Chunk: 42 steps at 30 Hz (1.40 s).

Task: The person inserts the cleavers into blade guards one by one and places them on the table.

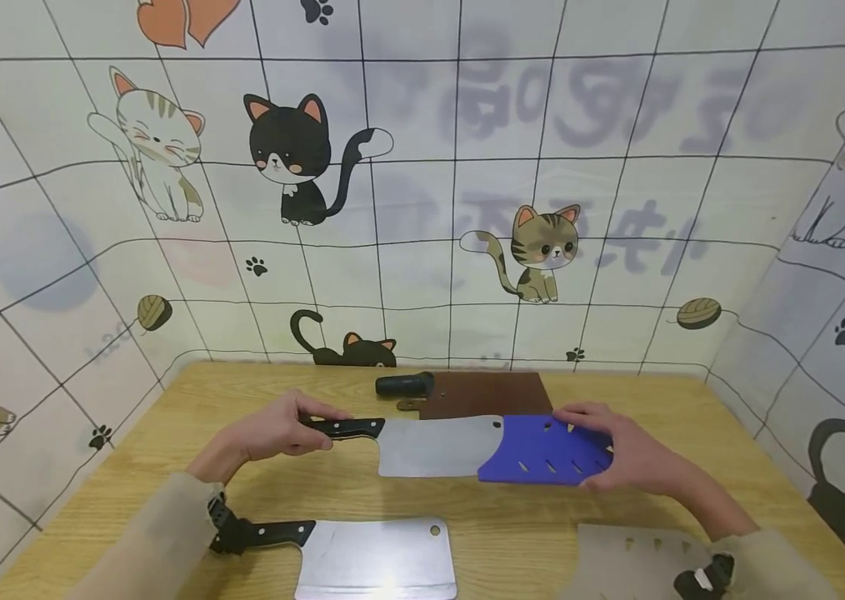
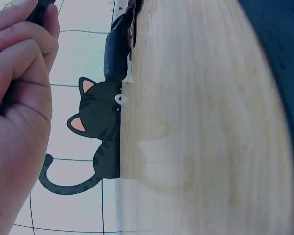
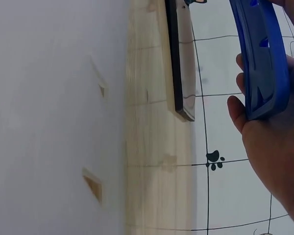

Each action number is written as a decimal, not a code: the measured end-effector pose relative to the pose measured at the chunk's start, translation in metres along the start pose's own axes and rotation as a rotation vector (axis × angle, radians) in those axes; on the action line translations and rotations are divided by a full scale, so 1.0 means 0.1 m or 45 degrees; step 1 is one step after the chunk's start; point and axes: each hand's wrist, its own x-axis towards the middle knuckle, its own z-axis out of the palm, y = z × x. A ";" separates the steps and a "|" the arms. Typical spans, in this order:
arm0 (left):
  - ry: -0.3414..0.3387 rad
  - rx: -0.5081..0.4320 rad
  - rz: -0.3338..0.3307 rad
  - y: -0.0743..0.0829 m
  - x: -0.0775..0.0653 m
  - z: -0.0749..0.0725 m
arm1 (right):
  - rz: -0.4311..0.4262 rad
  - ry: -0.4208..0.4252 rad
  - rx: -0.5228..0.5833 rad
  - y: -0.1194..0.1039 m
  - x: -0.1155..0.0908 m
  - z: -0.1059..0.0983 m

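Head view: left hand (image 1: 286, 428) grips a black-handled steel cleaver (image 1: 433, 447), right hand (image 1: 628, 450) the blue plastic sheath (image 1: 538, 448) at its tip; seemingly sheathing or unsheathing, next needing straight alignment.

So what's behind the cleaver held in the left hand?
Beyond the held cleaver, a flat brown piece and a black handle show on the wooden table. The cleaver's blade covers whatever is directly behind it, so that can't be seen.
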 end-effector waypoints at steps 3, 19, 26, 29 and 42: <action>-0.040 0.021 0.005 0.00 0.01 -0.04 | 0.006 -0.061 0.024 -0.03 0.02 0.00; -0.057 0.005 -0.027 -0.01 0.08 -0.04 | 0.027 -0.197 0.114 -0.12 -0.02 0.04; 0.052 -0.032 0.014 -0.03 0.08 0.05 | 0.039 -0.087 0.027 -0.09 0.05 0.07; 0.061 -0.045 0.045 -0.06 0.09 0.07 | 0.028 -0.054 0.012 -0.10 0.07 0.07; 0.050 0.005 0.037 -0.09 0.10 0.06 | -0.030 -0.040 -0.084 -0.22 0.13 0.02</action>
